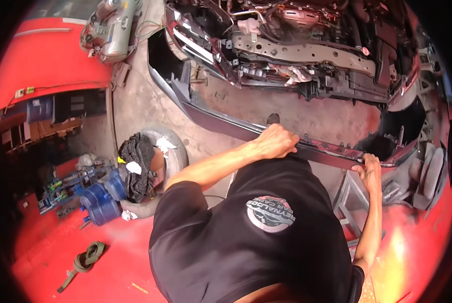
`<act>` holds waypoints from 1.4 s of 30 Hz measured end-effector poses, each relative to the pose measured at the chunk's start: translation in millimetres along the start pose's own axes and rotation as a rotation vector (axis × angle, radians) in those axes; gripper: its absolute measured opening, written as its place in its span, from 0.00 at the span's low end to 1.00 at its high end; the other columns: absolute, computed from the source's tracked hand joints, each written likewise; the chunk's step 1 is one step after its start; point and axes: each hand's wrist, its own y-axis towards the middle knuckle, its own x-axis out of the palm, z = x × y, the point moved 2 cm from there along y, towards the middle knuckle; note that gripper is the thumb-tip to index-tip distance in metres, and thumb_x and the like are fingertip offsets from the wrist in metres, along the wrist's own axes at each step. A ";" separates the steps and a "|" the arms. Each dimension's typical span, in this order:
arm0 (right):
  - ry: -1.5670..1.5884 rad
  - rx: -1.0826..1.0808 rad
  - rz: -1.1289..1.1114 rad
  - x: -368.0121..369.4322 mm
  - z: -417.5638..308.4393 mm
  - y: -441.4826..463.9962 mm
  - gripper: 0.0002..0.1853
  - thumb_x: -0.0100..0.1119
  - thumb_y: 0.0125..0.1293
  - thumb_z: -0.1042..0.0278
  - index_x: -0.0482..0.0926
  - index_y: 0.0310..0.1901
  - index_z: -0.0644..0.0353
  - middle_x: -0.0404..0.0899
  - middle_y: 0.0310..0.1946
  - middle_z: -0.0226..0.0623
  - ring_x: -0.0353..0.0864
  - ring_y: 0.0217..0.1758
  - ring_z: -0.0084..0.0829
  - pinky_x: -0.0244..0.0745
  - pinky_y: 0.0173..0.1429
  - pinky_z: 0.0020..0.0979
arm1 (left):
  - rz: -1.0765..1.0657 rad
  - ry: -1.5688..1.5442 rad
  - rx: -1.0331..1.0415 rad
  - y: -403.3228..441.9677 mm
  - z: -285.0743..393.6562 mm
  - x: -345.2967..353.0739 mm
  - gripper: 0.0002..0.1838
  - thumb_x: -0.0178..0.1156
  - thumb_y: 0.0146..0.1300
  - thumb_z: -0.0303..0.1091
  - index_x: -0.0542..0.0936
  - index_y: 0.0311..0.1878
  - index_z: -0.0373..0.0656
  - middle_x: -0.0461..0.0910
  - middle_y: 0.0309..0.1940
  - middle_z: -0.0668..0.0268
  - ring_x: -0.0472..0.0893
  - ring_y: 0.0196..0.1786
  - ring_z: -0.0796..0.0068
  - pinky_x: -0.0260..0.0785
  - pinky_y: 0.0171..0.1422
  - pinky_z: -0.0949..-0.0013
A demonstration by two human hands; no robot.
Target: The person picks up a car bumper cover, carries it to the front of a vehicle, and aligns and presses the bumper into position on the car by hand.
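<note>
Bumper cover [211, 120], dark and elongated, spans the space between a person's torso and the exposed front of a car [296, 50], curving towards the headlight [193, 44] at the left and the opposite fender at the right. Stage shown: manual holding, with the middle span apart from the body; whether either end touches the car cannot be told. Left hand [276, 141]: closed over the upper edge near mid-length. Right hand [370, 169]: clamped farther along the same edge, fingers over the top and thumb on the near side. Both grips lie inboard of the ends, so any shift in position would seem to call for level, even support, lest the long ends sag or scrape.

Surroundings: a dark shoe [273, 118] shows in the gap beyond the cover, and a metal stand [343, 194] beside the right forearm narrows the footing. At the left lie a tyre [178, 151], blue water jugs [99, 204] and a green strap [87, 260]; grey panels [430, 174] crowd the right side
</note>
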 end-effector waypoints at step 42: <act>-0.060 -0.294 0.153 -8.7 225.9 157.6 0.21 0.76 0.52 0.59 0.80 0.42 0.63 0.83 0.40 0.47 0.79 0.48 0.50 0.70 0.55 0.47 | 0.192 0.379 -0.278 204.5 -45.2 74.6 0.14 0.69 0.59 0.46 0.81 0.35 0.46 0.83 0.31 0.61 0.84 0.42 0.56 0.68 0.54 0.52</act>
